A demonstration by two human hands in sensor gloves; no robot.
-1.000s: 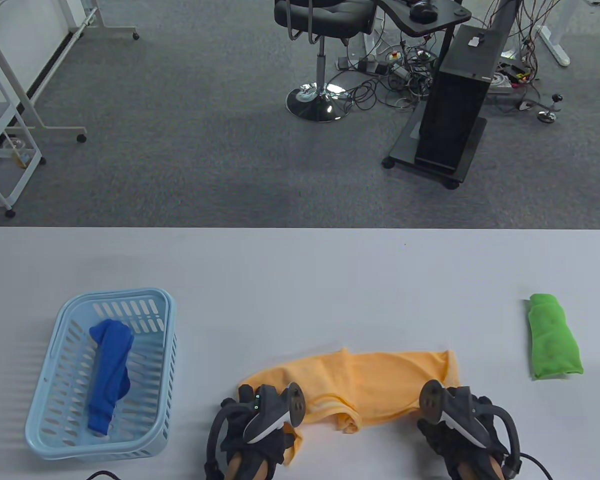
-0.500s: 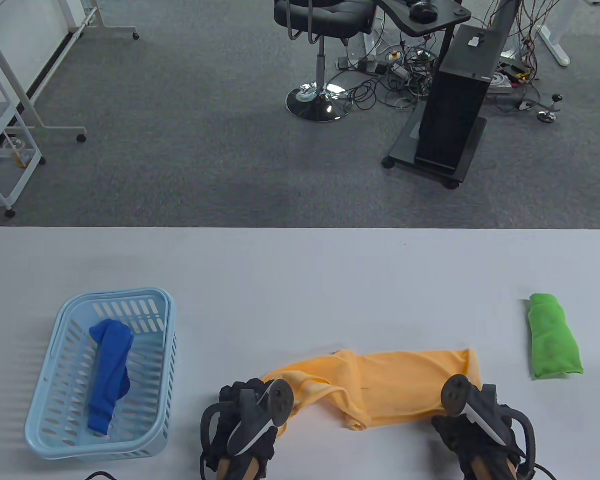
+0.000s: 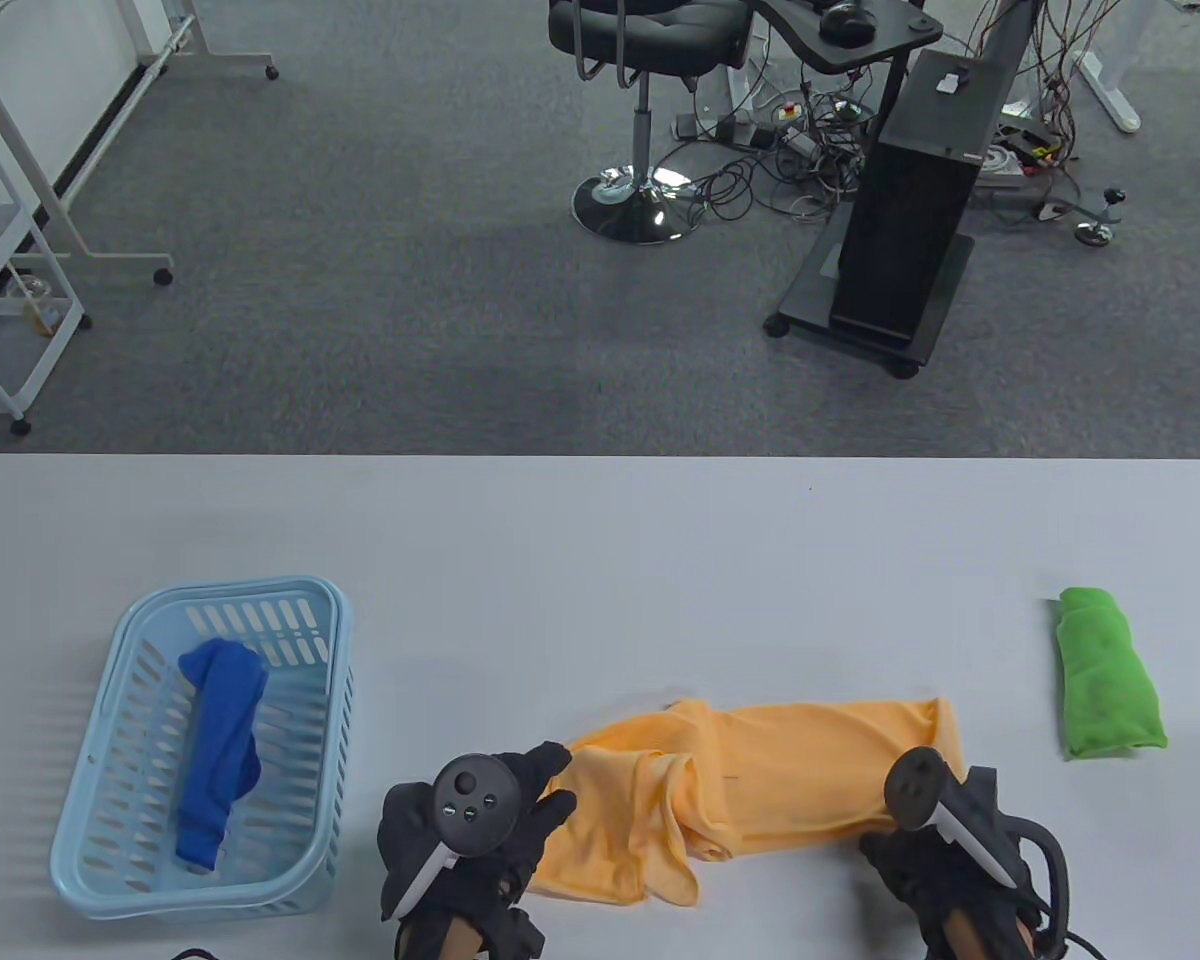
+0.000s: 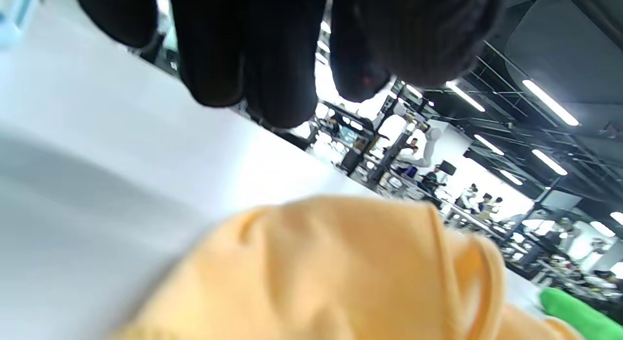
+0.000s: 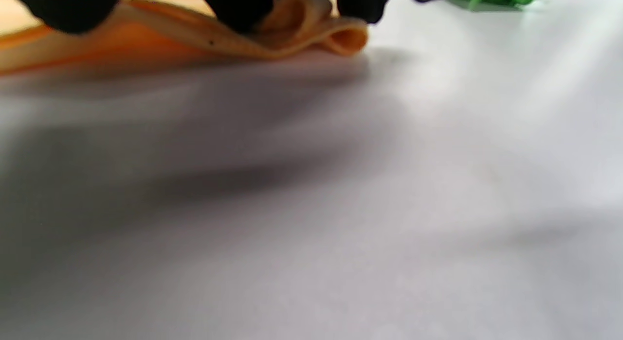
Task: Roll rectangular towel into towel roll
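The table view looks down from above the person's side, taking in the white table (image 3: 600, 560) and the office floor beyond it. The left wrist view sits low and close, tilted, gazing across an orange towel (image 4: 316, 272) toward distant ceiling lights. The right wrist view skims just above the tabletop, facing that towel's folded edge (image 5: 311, 35). All three share the towel; each also catches the green cloth (image 3: 1105, 675) at the right.
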